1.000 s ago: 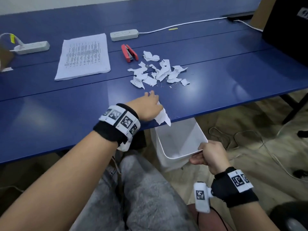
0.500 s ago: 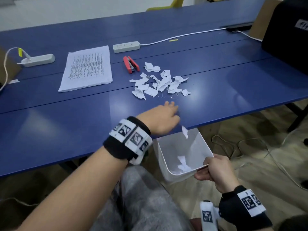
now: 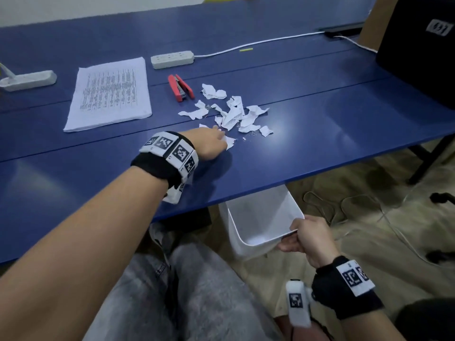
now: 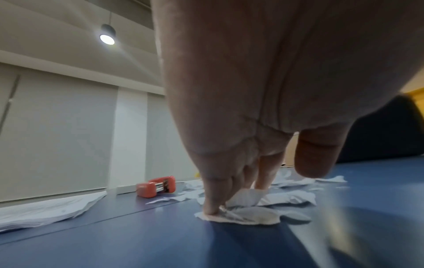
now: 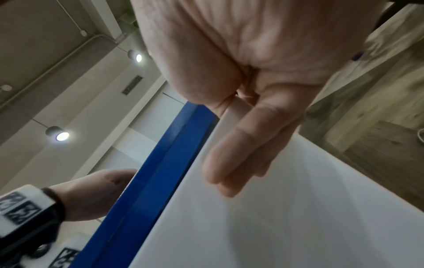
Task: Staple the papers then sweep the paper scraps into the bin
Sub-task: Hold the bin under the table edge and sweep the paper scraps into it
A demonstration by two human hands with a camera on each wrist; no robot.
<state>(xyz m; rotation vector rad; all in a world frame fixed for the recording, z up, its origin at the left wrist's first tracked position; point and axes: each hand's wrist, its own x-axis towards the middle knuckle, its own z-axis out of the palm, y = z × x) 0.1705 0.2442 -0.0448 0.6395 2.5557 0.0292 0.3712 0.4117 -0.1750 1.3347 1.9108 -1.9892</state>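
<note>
Torn white paper scraps lie in a loose pile on the blue table, right of the red stapler. My left hand reaches over the table to the near edge of the pile; its straight fingers press down on a couple of scraps. The stack of printed papers lies at the back left. Below the table's front edge, my right hand grips the rim of the white bin, thumb inside the wall.
Two white power strips and a cable lie along the back of the table. A black case stands at the right. Cables trail on the wooden floor beside the bin. My knees are under the table edge.
My left hand went from the table edge, where scraps fell into the bin, back out to the pile. The right hand kept holding the bin.
</note>
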